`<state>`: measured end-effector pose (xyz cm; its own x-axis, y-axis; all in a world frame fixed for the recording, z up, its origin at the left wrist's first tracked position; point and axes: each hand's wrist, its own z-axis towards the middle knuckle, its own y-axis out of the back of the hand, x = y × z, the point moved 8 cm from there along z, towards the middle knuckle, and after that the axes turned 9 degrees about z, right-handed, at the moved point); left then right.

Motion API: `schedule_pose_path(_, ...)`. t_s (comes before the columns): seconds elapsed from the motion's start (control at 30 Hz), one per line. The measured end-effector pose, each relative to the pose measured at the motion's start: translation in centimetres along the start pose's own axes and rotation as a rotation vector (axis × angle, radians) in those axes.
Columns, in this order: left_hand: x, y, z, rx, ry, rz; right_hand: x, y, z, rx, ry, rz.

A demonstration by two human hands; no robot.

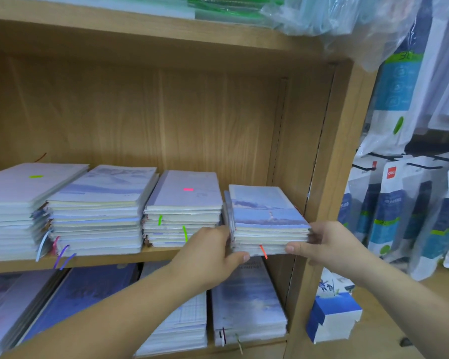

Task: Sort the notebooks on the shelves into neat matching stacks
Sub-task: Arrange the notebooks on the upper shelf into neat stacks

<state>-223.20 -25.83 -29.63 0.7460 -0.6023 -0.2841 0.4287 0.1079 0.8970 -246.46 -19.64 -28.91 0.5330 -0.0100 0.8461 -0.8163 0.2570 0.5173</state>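
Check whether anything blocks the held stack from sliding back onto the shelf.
Nothing visible does: the left hand and right hand grip the stack at the right end of the shelf, and no object shows behind it.

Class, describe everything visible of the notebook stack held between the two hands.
The notebook stack holds several notebooks with cream page edges; the top cover shows pale blue sky and sea. An orange ribbon hangs at its front. It lies flat at the right end of the shelf, left hand and right hand gripping its front corners.
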Motion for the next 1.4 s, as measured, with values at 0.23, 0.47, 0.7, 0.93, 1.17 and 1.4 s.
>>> schedule_pose_path(0.23, 0.2, -0.5, 0.3, -0.123, 0.083, -0.116, 0.2, 0.4, 0.1, -0.027, -0.013, 0.143)
schedule_pose_path(0.47, 1.1, -1.4, 0.6, -0.126, 0.146, -0.272, -0.7, 0.8, 0.9, -0.117, -0.043, 0.125)
schedule_pose_path(0.7, 1.3, -1.1, 0.6, -0.148, 0.188, -0.483, -1.1, -0.1, 0.1, -0.142, -0.07, 0.331)
schedule_pose_path(0.93, 2.1, -1.9, 1.2, -0.21, 0.255, -0.596, -1.0, -0.3, 0.8, -0.177, -0.092, 0.297)
schedule_pose_path(1.17, 1.9, -3.0, 0.9, -0.248, 0.263, -0.722, -0.6, -0.5, 0.6, -0.252, -0.02, 0.427)
schedule_pose_path(1.4, 2.0, -3.2, 0.6, -0.247, 0.269, -0.745, -1.1, -2.6, 0.1, -0.123, -0.064, 0.536)
